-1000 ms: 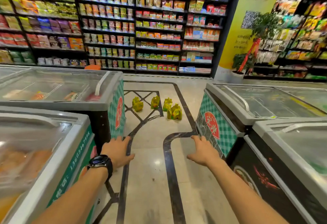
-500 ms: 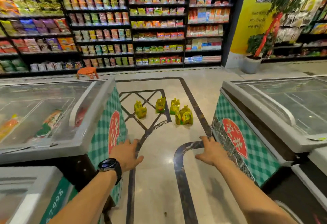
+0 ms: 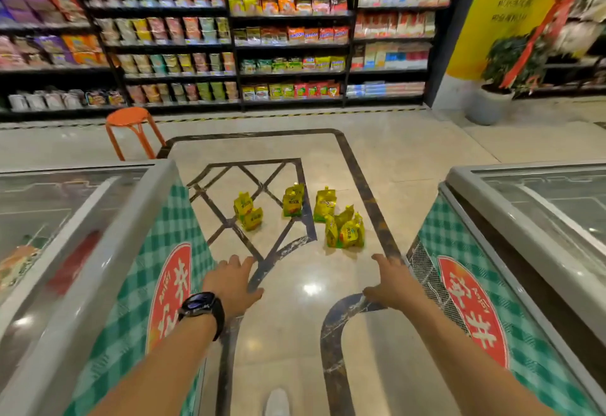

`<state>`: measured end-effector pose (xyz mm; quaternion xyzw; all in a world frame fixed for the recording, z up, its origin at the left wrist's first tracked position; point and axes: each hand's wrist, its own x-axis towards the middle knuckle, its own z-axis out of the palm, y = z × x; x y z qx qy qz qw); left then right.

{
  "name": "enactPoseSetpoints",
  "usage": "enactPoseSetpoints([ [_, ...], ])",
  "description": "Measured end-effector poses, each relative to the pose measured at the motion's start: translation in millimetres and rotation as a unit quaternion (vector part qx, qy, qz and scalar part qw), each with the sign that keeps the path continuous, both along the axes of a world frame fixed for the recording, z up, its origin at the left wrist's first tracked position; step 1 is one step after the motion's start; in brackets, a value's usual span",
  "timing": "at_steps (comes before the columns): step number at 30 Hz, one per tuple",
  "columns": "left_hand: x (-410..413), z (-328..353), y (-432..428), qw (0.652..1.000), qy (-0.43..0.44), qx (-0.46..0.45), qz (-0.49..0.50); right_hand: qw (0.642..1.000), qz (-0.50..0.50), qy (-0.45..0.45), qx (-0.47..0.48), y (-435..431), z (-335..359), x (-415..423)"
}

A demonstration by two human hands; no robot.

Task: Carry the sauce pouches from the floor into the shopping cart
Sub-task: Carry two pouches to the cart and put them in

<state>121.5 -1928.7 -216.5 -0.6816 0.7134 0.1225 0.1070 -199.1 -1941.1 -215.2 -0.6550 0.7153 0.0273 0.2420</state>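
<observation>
between two chest freezers, on the pale tiled floor [image 3: 410, 159] with dark inlaid lines: sauce pouches [image 3: 346, 230], yellow with green print, standing in four small lots. leftmost lot [image 3: 248, 210], two pouches touching; next lot [image 3: 292, 202], upright, on a dark line; single tall pouch [image 3: 324, 204] just beside it; nearest lot [image 3: 348, 232], a tight cluster leaning together, exact count not clear. left freezer [image 3: 98, 251]: grey rim, sliding glass lid closed, green check panel with red oval label; contents blurred, orange and green packs dimly seen under the glass. right freezer [image 3: 511, 245]: same make, lid closed, contents not discernible through glare. left hand [image 3: 233, 286]: palm down, fingers spread, holding nothing, black watch [image 3: 204, 309] on wrist. right hand [image 3: 395, 286]: palm down, fingers loosely spread, holding nothing, near right freezer's corner. both hands short of the pouches, apart from them. beyond: orange stool [image 3: 132, 130]; black shelving [image 3: 288, 31] stocked with packets; potted plant [image 3: 506, 71] in grey pot by yellow pillar [image 3: 485, 15]. bottom edge: white shoe tip [image 3: 277, 402].
</observation>
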Motion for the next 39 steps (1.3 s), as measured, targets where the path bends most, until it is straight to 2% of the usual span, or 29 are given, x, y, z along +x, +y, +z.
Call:
enactPoseSetpoints([
  [8, -19.2, 2.8, -223.2, 0.998, 0.015, 0.004, -0.056, 0.999, -0.051, -0.003, 0.012, -174.0, -0.3, -3.3],
  [17, -72.0, -6.9, -436.4, 0.994, -0.007, -0.006, -0.106, 0.995, -0.095, -0.036, 0.025, -364.2, -22.3, -53.8],
  [25, -118.8, -32.1, -579.6, 0.99, -0.006, 0.013, -0.141, 0.991, -0.109, -0.044, 0.056, -505.1, -54.3, -80.6],
  [32, -129.5, -115.7, -667.2, 0.976, 0.008, 0.099, -0.193, 0.968, -0.195, -0.112, 0.114, -557.8, -122.5, -71.6],
  [35, -132.7, -180.5, -704.3, 0.962, 0.013, 0.154, -0.223, 0.945, -0.258, -0.13, 0.151, -560.6, -177.6, -65.9],
  [39, -130.3, -286.0, -738.3, 0.941, -0.025, 0.222, -0.254, 0.908, -0.308, -0.138, 0.247, -557.4, -277.1, -57.6],
])
